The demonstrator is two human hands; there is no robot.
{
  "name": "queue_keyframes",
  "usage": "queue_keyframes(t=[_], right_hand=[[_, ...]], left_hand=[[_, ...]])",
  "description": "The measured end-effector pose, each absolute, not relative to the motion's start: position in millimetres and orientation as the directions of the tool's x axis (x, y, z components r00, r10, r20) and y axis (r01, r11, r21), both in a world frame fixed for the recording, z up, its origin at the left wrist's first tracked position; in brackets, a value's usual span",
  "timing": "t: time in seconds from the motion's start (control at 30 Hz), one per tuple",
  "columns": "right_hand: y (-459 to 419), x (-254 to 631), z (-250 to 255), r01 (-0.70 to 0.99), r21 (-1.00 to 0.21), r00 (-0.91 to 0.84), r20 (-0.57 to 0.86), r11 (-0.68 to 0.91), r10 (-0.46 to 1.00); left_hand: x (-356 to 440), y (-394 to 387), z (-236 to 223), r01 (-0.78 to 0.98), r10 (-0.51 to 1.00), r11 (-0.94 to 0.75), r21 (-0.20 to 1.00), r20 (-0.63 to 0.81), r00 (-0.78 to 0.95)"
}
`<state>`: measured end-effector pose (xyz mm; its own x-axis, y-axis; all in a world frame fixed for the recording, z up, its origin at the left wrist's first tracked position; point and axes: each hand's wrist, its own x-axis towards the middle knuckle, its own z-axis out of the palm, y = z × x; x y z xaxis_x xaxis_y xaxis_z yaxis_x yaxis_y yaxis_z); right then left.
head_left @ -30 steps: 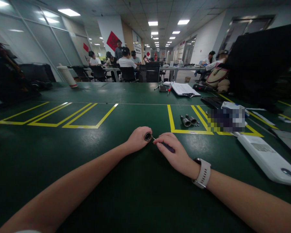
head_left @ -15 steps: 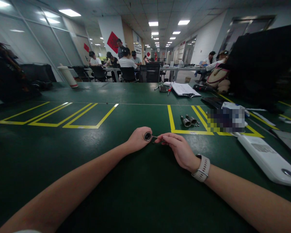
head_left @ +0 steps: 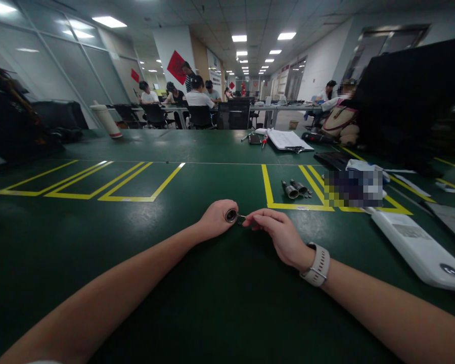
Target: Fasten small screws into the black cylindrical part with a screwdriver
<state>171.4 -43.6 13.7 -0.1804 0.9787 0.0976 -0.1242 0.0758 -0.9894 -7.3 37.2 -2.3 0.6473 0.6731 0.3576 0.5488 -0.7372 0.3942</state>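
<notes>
My left hand (head_left: 217,217) is wrapped round a hollow metal cylinder (head_left: 231,216), whose round open end faces me. A thin metal rod (head_left: 242,217), too small to name surely, reaches from the side of the cylinder to the fingers of my right hand (head_left: 275,227). Thumb and forefinger pinch its right end; the other fingers are curled loosely. On the green table just below the rod lies a tiny nut-like piece (head_left: 240,223). To the right, two similar metal cylinders (head_left: 290,190) lie inside a yellow-taped box, with several tiny metal pieces (head_left: 308,195) beside them.
Yellow tape (head_left: 127,198) marks boxes on the green table (head_left: 167,313). A white device (head_left: 420,247) lies at the right, near a blurred bundle. Farther back are a clipboard with papers (head_left: 288,139), a red-handled tool (head_left: 264,142) and a white cup (head_left: 106,119). People sit at desks beyond.
The open end of the cylinder has turned slightly, and the rod's right end has dipped a little with my right fingers. Both hands stay in nearly the same place.
</notes>
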Motion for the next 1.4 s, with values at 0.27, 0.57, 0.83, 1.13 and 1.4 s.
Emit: queue_keyframes(t=[0.27, 0.57, 0.83, 1.13, 1.4], right_hand=[[-40.3, 172.0, 7.1, -0.308, -0.951, -0.177, 0.027, -0.029, 0.984], [-52.3, 168.1, 16.9, 0.217, -0.945, -0.153, 0.214, 0.244, 0.965], [-41.5, 173.1, 10.8, -0.223, -0.975, -0.158, 0.044, 0.007, 0.986], [-45.5, 171.3, 14.1, -0.131, -0.986, -0.133, 0.121, 0.104, 0.984], [-51.7, 169.6, 19.6, 0.149, -0.966, -0.191, 0.183, 0.213, 0.964]], left_hand=[[-8.1, 38.1, -3.9, 0.513, 0.666, -0.739, 0.437, 0.359, 0.654], [-7.0, 37.5, -3.7, 0.587, 0.678, -0.734, 0.342, 0.326, 0.659], [-7.8, 35.6, -1.5, 0.532, 0.667, -0.738, 0.415, 0.33, 0.668], [-7.5, 36.1, -2.8, 0.524, 0.66, -0.745, 0.414, 0.341, 0.669], [-7.4, 36.3, -2.6, 0.553, 0.646, -0.761, 0.339, 0.319, 0.693]])
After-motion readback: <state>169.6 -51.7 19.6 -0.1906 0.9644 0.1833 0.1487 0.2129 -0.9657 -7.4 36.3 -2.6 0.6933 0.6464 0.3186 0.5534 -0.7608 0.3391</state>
